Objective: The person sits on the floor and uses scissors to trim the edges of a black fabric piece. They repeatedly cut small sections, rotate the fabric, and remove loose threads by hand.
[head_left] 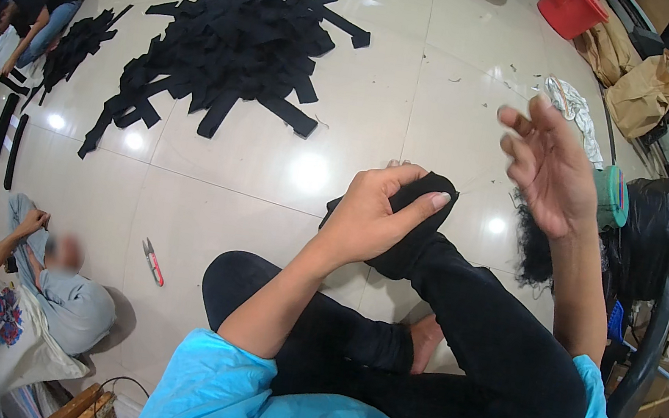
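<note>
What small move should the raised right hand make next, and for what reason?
Probably bring the right hand down to the black fabric piece. It hovers open and holds nothing, while the left hand alone pinches that piece above the knee; a second grip would likely steady it.

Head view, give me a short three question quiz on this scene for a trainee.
1. True or false: the left hand grips a piece of black fabric resting on the person's knee.
2. What is the right hand holding? A) scissors B) nothing, its fingers are spread in the air C) a red bin
3. What lies on the tiled floor left of the person's legs?

Key: 1 true. 2 B. 3 A small pair of red-handled snips.
</note>
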`<state>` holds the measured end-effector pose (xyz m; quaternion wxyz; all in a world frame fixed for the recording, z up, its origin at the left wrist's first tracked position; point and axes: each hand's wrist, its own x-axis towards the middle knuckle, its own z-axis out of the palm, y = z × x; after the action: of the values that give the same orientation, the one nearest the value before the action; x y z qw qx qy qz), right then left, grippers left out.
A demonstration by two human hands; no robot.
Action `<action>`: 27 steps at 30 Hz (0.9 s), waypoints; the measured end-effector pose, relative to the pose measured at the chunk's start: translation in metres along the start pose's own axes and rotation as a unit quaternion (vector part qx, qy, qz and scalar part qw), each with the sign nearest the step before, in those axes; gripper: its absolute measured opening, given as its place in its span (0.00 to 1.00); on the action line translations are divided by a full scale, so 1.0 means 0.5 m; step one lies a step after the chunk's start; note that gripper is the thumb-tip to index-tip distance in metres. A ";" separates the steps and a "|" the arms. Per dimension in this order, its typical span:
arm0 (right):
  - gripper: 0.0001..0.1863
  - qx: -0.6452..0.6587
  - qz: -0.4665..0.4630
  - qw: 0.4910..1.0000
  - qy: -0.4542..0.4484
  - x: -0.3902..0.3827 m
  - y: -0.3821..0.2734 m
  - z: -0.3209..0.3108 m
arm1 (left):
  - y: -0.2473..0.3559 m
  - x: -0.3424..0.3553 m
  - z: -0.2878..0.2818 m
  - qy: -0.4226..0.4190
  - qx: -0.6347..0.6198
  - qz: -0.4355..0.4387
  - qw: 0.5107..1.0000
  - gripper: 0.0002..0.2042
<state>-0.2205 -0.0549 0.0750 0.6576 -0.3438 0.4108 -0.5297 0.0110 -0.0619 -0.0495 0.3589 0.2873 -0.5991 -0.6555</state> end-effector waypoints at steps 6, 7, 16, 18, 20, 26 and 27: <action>0.14 -0.622 -0.164 0.764 -0.041 -0.030 0.050 0.060 | 0.012 0.003 -0.012 -0.002 -0.021 -0.001 1.000 0.08; 0.16 -0.697 -0.161 0.693 -0.088 -0.037 0.042 0.077 | 0.012 0.002 -0.017 -0.017 -0.008 0.010 1.000 0.07; 0.24 -0.720 -0.030 0.686 -0.101 -0.027 -0.050 0.052 | 0.000 0.001 -0.010 -0.011 0.006 0.066 0.998 0.07; 0.25 -0.622 -0.083 0.777 -0.051 -0.033 -0.096 -0.006 | 0.016 0.003 -0.011 -0.003 -0.003 0.053 0.999 0.09; 0.22 -0.492 -0.139 0.860 0.010 -0.041 -0.141 -0.045 | 0.022 0.001 -0.022 -0.005 -0.020 0.048 0.999 0.11; 0.17 -0.166 -0.171 0.971 0.032 -0.008 -0.087 -0.031 | 0.015 -0.003 -0.006 -0.012 -0.022 0.044 0.999 0.09; 0.17 -0.139 -0.174 0.974 0.036 -0.001 -0.049 0.007 | 0.009 -0.003 -0.005 -0.013 -0.021 0.046 0.999 0.09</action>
<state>-0.2275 -0.0593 0.0983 0.4860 -0.4788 0.4377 -0.5857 0.0148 -0.0621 -0.0452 0.3866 0.2435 -0.6023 -0.6546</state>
